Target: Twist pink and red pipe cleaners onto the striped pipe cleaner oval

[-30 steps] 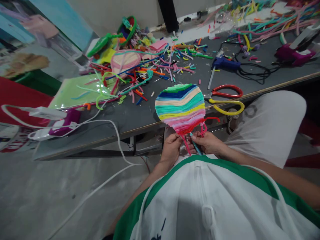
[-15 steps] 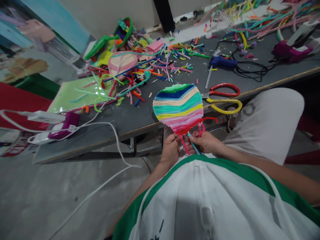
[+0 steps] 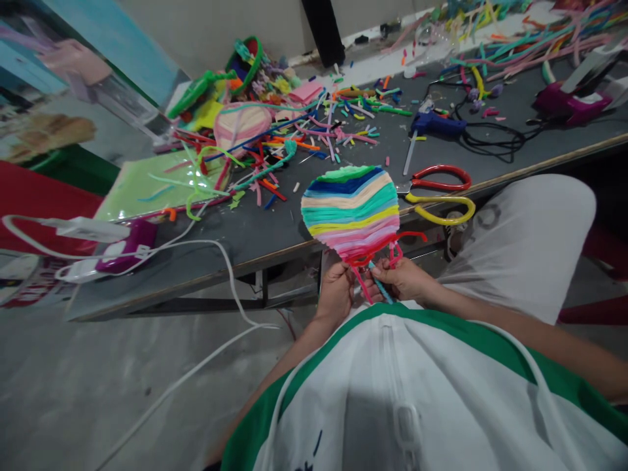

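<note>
A rounded piece of striped pipe cleaners (image 3: 350, 212), in green, blue, peach, teal, yellow, pink and red, stands over the table's front edge. At its lower end my left hand (image 3: 337, 288) is closed, the fingers pinching near the red and pink tip. My right hand (image 3: 403, 278) is closed too, thumb and finger pinching a light blue pipe cleaner (image 3: 383, 290) just below the piece. A pink-red pipe cleaner (image 3: 362, 285) hangs down between the hands. Another red end (image 3: 413, 234) sticks out to the right.
Scissors (image 3: 444, 195) with red and yellow handles lie at the table edge beside the piece. Behind them is a blue glue gun (image 3: 437, 123) with a black cord. Pipe cleaner scraps (image 3: 343, 124) cover the table's back. A white cable (image 3: 229, 275) hangs off the left side.
Almost nothing differs. The striped piece sits in nearly the same place, and both hands keep their pinch.
</note>
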A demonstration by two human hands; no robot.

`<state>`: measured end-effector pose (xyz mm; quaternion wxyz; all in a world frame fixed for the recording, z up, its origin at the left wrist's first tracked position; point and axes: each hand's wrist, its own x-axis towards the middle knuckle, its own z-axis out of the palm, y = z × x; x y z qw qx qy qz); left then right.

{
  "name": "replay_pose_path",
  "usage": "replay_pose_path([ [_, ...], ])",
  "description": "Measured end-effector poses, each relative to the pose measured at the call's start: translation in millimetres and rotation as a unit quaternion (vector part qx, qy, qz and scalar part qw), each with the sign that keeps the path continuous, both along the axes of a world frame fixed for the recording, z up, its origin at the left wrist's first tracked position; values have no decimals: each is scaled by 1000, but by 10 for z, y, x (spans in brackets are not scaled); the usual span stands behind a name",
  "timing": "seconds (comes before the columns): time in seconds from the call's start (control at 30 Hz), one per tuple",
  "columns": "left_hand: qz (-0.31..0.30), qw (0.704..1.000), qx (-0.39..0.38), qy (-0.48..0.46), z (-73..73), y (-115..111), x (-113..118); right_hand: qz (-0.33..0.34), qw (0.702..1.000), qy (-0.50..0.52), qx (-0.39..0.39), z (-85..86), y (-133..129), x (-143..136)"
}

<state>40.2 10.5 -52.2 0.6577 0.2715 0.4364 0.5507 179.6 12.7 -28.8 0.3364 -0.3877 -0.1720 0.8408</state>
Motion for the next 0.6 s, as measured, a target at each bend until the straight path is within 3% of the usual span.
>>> replay_pose_path([
  [0.23, 7, 1000, -9, 1, -7, -8, -1, -22, 1000, -4, 3, -7, 7, -2],
  [0.4, -44, 998, -46, -9, -28, -55, -21, -11, 998, -52, 28, 1, -13, 59],
  [0.5, -70, 997, -34, 3, -19, -56, -13, -62, 987, -125, 80, -35, -28, 102],
  [0.6, -107, 993, -47, 16, 47, -43, 27, -112, 981, -117, 107, -69, -30, 125],
])
